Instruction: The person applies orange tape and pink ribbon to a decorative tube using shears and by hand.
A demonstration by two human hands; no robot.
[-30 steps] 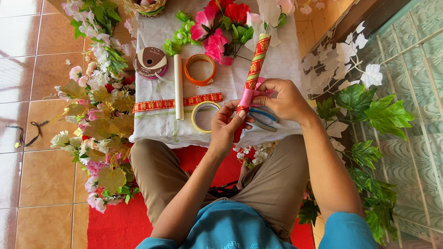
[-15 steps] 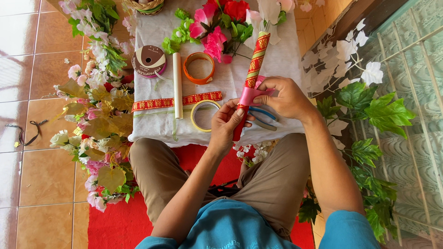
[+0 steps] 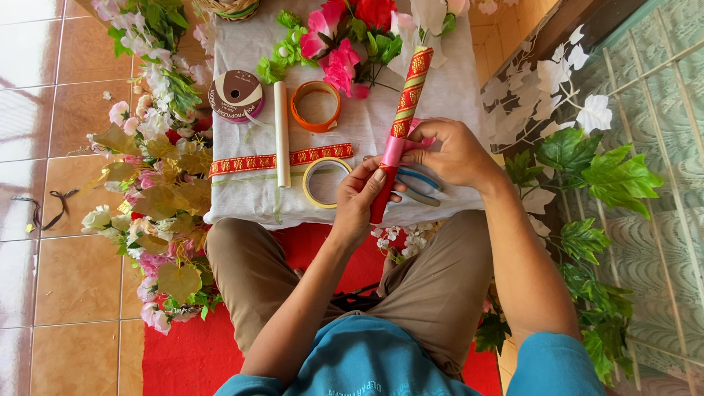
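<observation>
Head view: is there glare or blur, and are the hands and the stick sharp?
Head view: daylight, glare on the floor tiles upper left; left hand, right hand and stick are sharp; soft shadows only; straight lines bend slightly near the edges.

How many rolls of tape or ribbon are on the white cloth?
3: a brown ribbon spool at upper left, an orange tape roll beside it, a yellow tape roll by the left hand. Others may be hidden.
</observation>
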